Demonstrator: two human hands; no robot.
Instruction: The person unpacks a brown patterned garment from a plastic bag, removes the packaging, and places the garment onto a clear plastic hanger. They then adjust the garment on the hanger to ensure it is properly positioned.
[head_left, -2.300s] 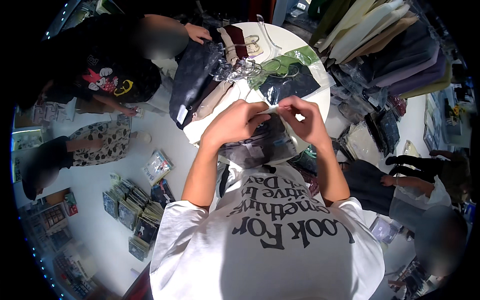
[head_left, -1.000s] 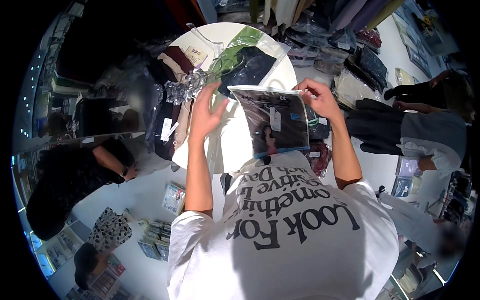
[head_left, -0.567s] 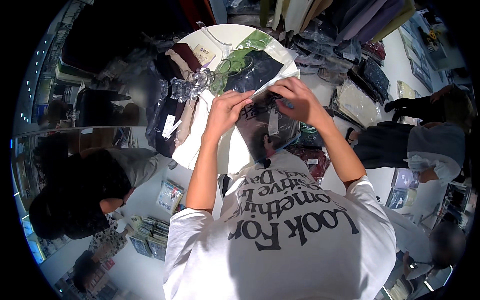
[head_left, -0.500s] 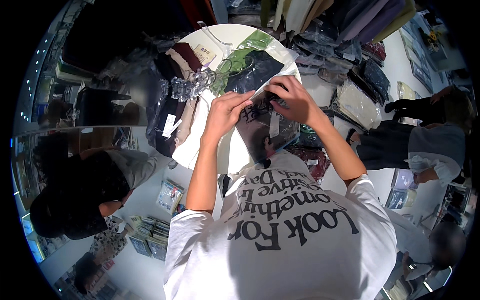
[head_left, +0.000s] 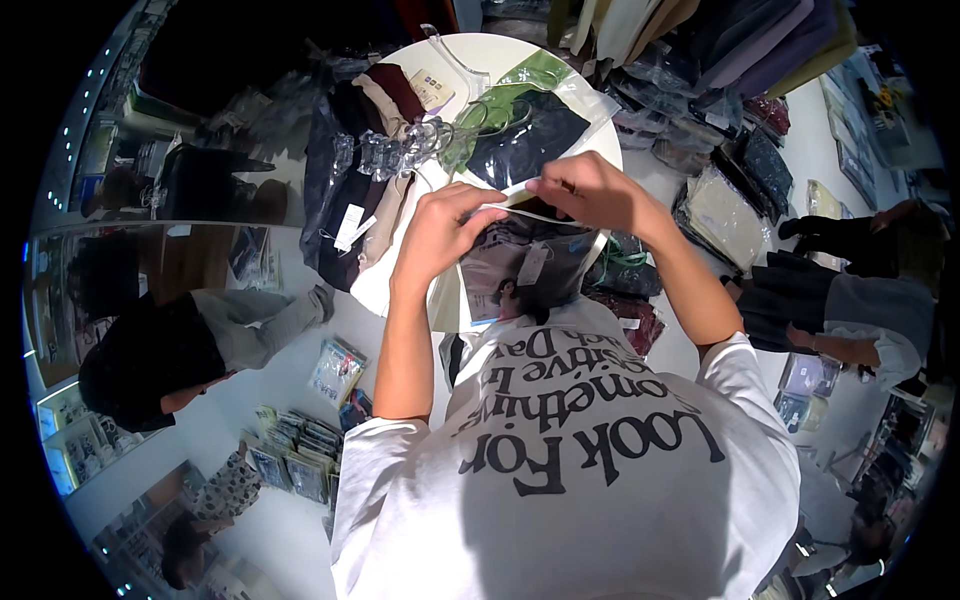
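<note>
A clear plastic garment bag (head_left: 545, 262) with a dark printed garment and a white tag inside lies at the near edge of the round white table (head_left: 512, 46). My left hand (head_left: 440, 228) pinches the left end of its upper edge between thumb and fingers. My right hand (head_left: 598, 198) has bent fingers at the right part of that edge, some hidden behind the hand. Between them the edge gapes slightly. Just beyond lies another bagged garment, black (head_left: 528, 138) and green (head_left: 535, 72). Clear plastic hangers (head_left: 400, 150) are heaped left of it.
Folded dark and beige clothes (head_left: 345, 190) with tags lie on the table's left. Piles of bagged garments (head_left: 725, 215) lie on the floor at the right, and clothes hang (head_left: 760, 45) at the far right. Other people stand or bend left (head_left: 150, 360) and right (head_left: 860, 300).
My hands have spread slightly, the left one shifting leftward. The bag's upper edge now gapes between them, and the bag lies flatter. The person at left has bent further.
</note>
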